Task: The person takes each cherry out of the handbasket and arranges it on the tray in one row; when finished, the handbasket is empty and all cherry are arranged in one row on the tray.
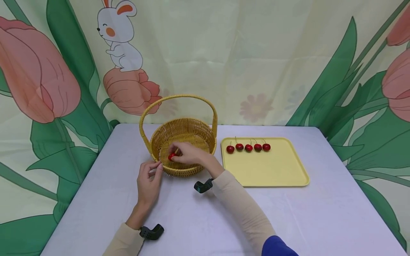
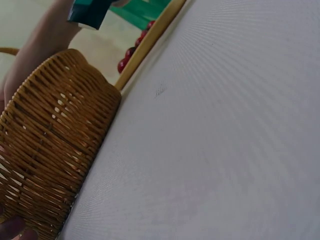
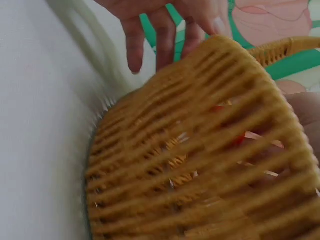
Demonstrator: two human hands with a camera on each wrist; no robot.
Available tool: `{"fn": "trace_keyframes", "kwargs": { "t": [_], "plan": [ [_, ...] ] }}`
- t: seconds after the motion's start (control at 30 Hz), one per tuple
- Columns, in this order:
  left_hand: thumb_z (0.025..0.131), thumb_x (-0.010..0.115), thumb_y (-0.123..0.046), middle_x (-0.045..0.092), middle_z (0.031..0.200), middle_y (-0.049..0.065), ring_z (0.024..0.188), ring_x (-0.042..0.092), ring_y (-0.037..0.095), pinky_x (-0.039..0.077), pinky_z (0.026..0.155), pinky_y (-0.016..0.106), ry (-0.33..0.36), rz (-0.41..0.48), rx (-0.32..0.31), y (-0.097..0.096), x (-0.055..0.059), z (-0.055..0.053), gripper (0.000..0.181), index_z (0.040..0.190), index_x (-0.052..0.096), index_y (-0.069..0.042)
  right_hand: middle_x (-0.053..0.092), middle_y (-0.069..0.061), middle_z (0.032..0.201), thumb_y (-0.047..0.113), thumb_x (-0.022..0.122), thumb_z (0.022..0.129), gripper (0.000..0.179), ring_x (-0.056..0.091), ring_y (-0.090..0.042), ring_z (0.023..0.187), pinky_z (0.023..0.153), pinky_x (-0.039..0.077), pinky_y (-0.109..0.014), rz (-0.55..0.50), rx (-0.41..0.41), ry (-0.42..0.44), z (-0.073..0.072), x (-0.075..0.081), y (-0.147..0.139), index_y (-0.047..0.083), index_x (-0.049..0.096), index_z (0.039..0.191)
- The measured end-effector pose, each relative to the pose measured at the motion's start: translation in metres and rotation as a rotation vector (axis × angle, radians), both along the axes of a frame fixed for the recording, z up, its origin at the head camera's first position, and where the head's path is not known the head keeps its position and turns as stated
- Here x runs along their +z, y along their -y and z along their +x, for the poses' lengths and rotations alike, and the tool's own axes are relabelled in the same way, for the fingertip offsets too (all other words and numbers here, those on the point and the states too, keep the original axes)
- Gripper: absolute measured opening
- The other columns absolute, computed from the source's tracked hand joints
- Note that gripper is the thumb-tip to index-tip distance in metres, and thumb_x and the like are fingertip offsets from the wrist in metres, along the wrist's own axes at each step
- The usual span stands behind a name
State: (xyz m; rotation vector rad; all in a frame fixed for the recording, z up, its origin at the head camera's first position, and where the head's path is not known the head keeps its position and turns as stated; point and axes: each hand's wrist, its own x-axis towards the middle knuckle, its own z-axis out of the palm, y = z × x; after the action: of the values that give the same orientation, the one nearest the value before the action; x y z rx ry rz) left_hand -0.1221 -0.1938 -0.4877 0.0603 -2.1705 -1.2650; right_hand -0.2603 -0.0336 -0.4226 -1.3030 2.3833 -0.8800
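A yellow wicker basket (image 1: 185, 172) with a tall arched handle stands at the back left of the table. My right hand (image 1: 189, 154) reaches over its near rim and pinches a red cherry (image 1: 172, 156) low inside. Through the weave in the right wrist view, bits of red show beside the right hand (image 3: 306, 112). At the basket's near left rim, my left hand (image 1: 148, 183) holds the edge with thumb and forefinger. Its other fingers hang down outside the wall in the right wrist view. In the left wrist view only fingertips (image 2: 12, 229) show by the basket (image 2: 55, 130).
Right of the basket lies a pale yellow tray (image 1: 266, 170). Several cherries (image 1: 248, 148) with stems sit in a row along its far left part. A white cloth covers the table (image 1: 185, 220), and a printed curtain (image 1: 224, 71) hangs behind its back edge.
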Motion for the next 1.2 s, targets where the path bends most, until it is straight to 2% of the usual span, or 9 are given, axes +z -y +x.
{"fn": "trace_keyframes", "kwargs": {
  "t": [0.27,0.47,0.63,0.8,1.03,1.2],
  "plan": [
    [0.099,0.063,-0.02,0.059,0.114,0.008,0.107,0.051,0.0,0.044,0.083,0.004,0.006,0.007,0.002,-0.001,0.0,0.001,0.023,0.114,0.066,-0.002,0.067,-0.003,0.105,0.019,0.067,0.097,0.018,0.067,-0.017,0.099,0.084,0.056,-0.023,-0.106,-0.084,0.072,0.0,0.005,-0.02,0.011,0.057,0.109],
    [0.1,0.062,-0.02,0.059,0.113,0.007,0.106,0.051,-0.001,0.044,0.082,0.005,0.008,0.006,0.005,-0.001,-0.001,0.002,0.023,0.114,0.066,-0.002,0.07,-0.001,0.11,0.018,0.063,0.099,0.013,0.065,-0.015,0.098,0.088,0.054,-0.024,-0.153,-0.062,0.009,-0.002,0.008,-0.033,0.014,0.066,0.111],
    [0.1,0.062,-0.02,0.059,0.113,0.007,0.106,0.051,-0.001,0.044,0.082,0.005,0.013,0.011,0.008,-0.001,-0.001,0.002,0.022,0.114,0.066,-0.003,0.069,-0.001,0.113,0.018,0.069,0.096,0.017,0.065,-0.011,0.092,0.084,0.055,-0.022,-0.179,-0.073,0.013,-0.003,0.008,-0.041,0.015,0.068,0.113],
    [0.1,0.062,-0.021,0.059,0.114,0.007,0.106,0.051,-0.001,0.044,0.082,0.004,0.021,0.007,0.007,-0.002,-0.003,0.001,0.024,0.114,0.066,-0.002,0.065,-0.005,0.114,0.016,0.078,0.088,0.031,0.067,-0.012,0.089,0.081,0.057,-0.022,-0.215,-0.101,0.048,0.001,0.01,-0.052,0.012,0.064,0.116],
    [0.1,0.062,-0.021,0.059,0.114,0.007,0.106,0.052,0.0,0.044,0.082,0.005,0.005,0.011,0.006,-0.001,-0.001,0.001,0.024,0.113,0.066,-0.002,0.066,-0.005,0.112,0.014,0.078,0.087,0.035,0.067,-0.013,0.089,0.082,0.058,-0.025,-0.253,-0.177,0.057,0.003,0.016,-0.072,0.012,0.062,0.118],
    [0.1,0.062,-0.022,0.059,0.114,0.007,0.107,0.052,0.0,0.044,0.082,0.005,0.006,0.004,0.004,-0.001,0.0,0.001,0.026,0.114,0.066,-0.001,0.067,-0.01,0.114,0.011,0.077,0.087,0.037,0.067,-0.017,0.091,0.082,0.059,-0.028,-0.3,-0.205,0.091,0.004,0.023,-0.09,0.007,0.061,0.121]
  ]
}}
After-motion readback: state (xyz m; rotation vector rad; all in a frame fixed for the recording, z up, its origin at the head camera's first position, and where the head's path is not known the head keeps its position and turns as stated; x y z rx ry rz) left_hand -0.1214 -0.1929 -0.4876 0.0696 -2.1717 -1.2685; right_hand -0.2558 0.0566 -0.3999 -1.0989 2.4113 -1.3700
